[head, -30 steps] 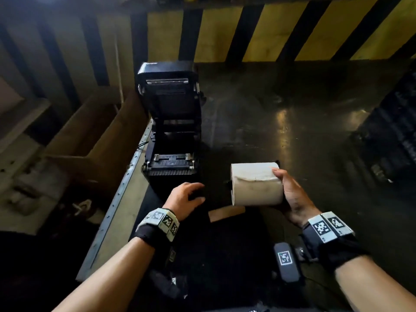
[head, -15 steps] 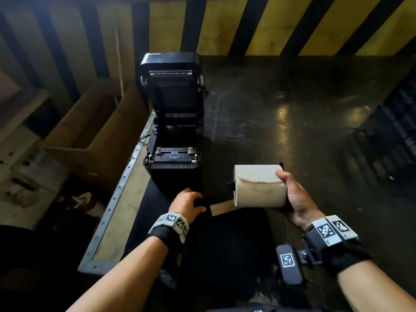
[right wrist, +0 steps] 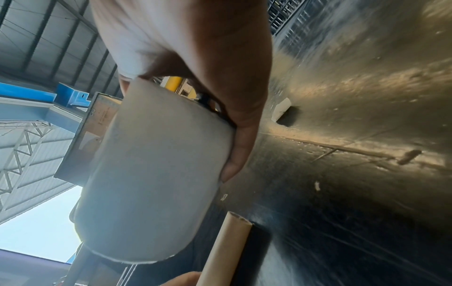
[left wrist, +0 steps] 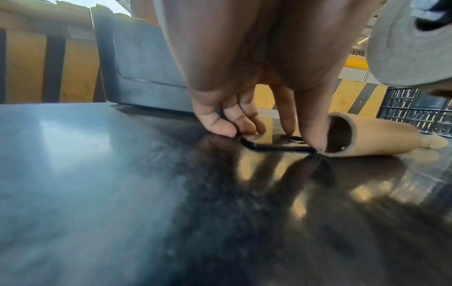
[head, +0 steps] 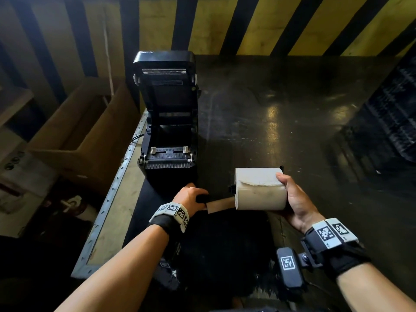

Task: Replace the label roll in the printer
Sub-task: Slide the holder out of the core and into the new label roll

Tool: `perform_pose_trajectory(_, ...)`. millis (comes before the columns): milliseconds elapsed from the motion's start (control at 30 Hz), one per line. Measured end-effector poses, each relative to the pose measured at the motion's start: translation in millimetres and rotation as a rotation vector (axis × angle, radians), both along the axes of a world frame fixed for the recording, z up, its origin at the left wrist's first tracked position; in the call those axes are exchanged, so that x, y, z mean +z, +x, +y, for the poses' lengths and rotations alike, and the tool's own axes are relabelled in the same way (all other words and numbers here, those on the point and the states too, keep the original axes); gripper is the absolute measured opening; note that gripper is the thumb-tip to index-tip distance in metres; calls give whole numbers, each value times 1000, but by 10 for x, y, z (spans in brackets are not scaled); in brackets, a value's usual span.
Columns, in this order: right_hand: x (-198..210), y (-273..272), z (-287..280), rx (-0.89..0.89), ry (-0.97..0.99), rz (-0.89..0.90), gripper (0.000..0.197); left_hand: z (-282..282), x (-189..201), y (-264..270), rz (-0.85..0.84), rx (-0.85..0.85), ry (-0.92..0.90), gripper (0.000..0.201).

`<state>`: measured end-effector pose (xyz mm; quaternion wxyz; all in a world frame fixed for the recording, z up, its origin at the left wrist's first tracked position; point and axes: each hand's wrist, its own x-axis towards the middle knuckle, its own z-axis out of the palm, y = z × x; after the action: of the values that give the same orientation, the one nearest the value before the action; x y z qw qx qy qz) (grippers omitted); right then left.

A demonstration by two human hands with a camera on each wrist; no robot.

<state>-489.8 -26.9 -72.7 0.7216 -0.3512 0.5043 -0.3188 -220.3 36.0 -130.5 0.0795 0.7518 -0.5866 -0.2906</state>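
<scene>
Right hand (head: 295, 199): gripping the new roll (head: 258, 189) round its end, holding it above the table, right of the printer (head: 168, 122); a black spindle end is poking out of the roll's left face.
Left hand (head: 191, 195): fingertips (left wrist: 221, 128) curling down and pinching a flat black part (left wrist: 276, 146) lying on the table, just in front of the printer.
Core (head: 219, 204): empty cardboard tube lying on the table, touching the left thumb, partly under the roll.
Printer: lid standing open, bay showing empty; roll not yet loaded.
Risk: the thin black part is sitting flush on a slick top, so the pinch may be slipping; the core may be rolling off if nudged; the roll's loose flap may be unwinding in a one-handed hold.
Table (head: 270, 104): dark, glossy, scuffed, reflecting light.
Room: yellow-black striped barrier (head: 247, 23) behind; open box (head: 85, 136) at left.
</scene>
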Motion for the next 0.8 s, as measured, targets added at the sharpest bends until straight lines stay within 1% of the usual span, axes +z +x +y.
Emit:
perform_pose_trajectory(100,9,-17,14,-10,-5,13,40,9,32,55,4,-41,17,50)
perform_pose_trajectory(233,-2,-19,29,-17,-8,25,40,20,73,108,-9,-86,32,49)
perform_pose_trajectory(400,18,-16,63,-5,-16,18,33,38,78,166,-19,-115,39,50)
perform_pose_trajectory(567,9,-15,82,1,-8,12,31,62,52,166,-15,-98,19,50)
perform_pose_trajectory(667,4,-5,90,4,2,6,27,65,36,146,-3,-60,5,50)
perform_pose_trajectory(800,-6,23,100,3,6,11,24,27,33,111,-26,-30,4,48)
